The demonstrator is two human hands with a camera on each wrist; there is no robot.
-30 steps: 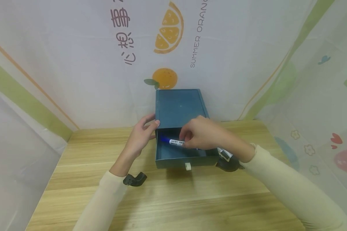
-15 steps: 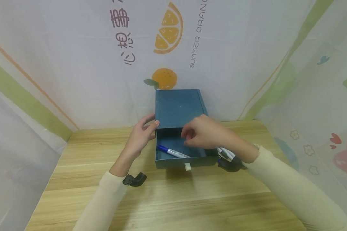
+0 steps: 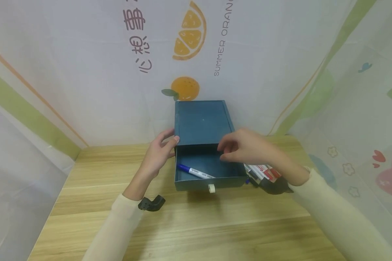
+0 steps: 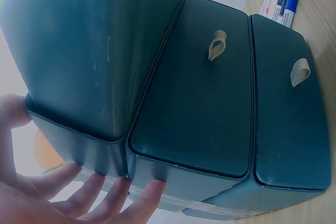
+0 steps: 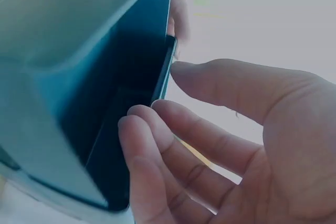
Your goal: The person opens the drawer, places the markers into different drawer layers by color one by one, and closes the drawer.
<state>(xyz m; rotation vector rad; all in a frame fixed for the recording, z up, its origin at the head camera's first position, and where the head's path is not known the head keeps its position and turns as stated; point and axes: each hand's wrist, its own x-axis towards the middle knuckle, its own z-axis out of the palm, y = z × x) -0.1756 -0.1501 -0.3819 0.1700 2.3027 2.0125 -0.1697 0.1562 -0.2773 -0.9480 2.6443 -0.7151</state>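
Note:
A dark blue-green drawer cabinet (image 3: 204, 121) stands on the table, its top drawer (image 3: 222, 183) pulled out. Inside that drawer lies one marker (image 3: 197, 173) with a blue cap, near the front wall. My left hand (image 3: 158, 152) rests against the cabinet's left side; in the left wrist view its fingers (image 4: 113, 195) are spread along the side. Over the drawer's right part hovers my right hand (image 3: 248, 146), fingers loosely bent and holding nothing. In the right wrist view its thumb and fingers (image 5: 194, 156) are apart beside the cabinet's edge.
Several markers (image 3: 264, 172) with red, blue and black parts lie right of the cabinet, partly hidden by the right wrist's black camera mount (image 3: 276, 186). Two lower drawers (image 4: 194, 87) with loop pulls are closed. A printed curtain (image 3: 117, 90) hangs behind the wooden table (image 3: 183, 232).
The blue-capped marker was in my right hand; it was let go and now lies in the drawer. My right hand has since moved right. The left hand has stayed in place.

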